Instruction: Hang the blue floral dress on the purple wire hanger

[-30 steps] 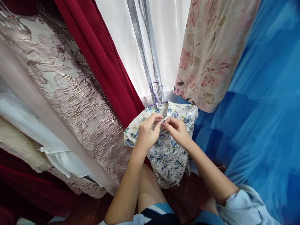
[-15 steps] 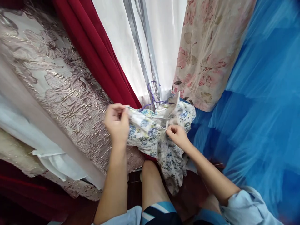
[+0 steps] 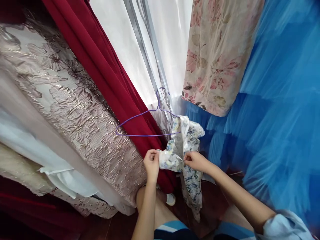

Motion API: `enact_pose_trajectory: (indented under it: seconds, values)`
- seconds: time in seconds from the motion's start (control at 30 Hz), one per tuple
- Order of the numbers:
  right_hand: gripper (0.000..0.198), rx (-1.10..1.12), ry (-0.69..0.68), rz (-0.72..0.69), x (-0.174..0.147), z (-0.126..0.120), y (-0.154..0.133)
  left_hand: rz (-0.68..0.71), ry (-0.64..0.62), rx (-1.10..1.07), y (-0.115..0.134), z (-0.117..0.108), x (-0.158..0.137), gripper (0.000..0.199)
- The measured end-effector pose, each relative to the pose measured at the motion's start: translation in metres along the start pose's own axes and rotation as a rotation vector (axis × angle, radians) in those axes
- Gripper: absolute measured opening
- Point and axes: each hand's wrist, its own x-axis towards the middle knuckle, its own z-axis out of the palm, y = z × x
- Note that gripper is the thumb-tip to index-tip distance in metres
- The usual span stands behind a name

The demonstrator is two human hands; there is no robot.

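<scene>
We pinch white blue-floral cloth garment (image 3: 192, 180) between left hand (image 3: 151, 164) and right hand (image 3: 196, 161); hard tug could bend thin purple triangular hanger (image 3: 142, 135) above.

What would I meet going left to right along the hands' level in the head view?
Beige cloth → white cloth → textured pink fabric → left hand → floral garment → right hand → blue tulle.
</scene>
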Motion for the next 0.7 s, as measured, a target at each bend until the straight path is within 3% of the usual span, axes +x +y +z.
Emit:
enact_pose_trajectory:
  seconds: [0.1,0.13,0.23,0.4,0.57,0.7]
  values:
    - [0.035,0.111,-0.105,-0.08,-0.008,0.0,-0.005,0.051,-0.244,-0.05,0.021,0.033,-0.023,0.005]
    - [0.035,0.168,-0.158,-0.108,-0.009,0.0,-0.009,0.076,-0.318,-0.065,0.029,0.043,-0.027,0.006]
    - [0.006,0.327,-0.273,-0.134,-0.01,-0.006,-0.021,0.069,-0.425,-0.139,0.049,0.062,-0.034,0.006]
    - [0.026,0.509,-0.128,-0.074,-0.014,-0.03,-0.024,-0.14,-0.629,-0.339,0.06,0.056,-0.038,0.033]
    - [0.028,0.68,-0.085,-0.039,-0.024,-0.048,-0.027,-0.23,-0.806,-0.331,0.049,0.05,-0.059,0.041]
    - [0.028,0.632,-0.017,-0.118,-0.019,-0.063,-0.036,-0.32,-0.898,-0.199,0.035,0.048,-0.079,0.031]
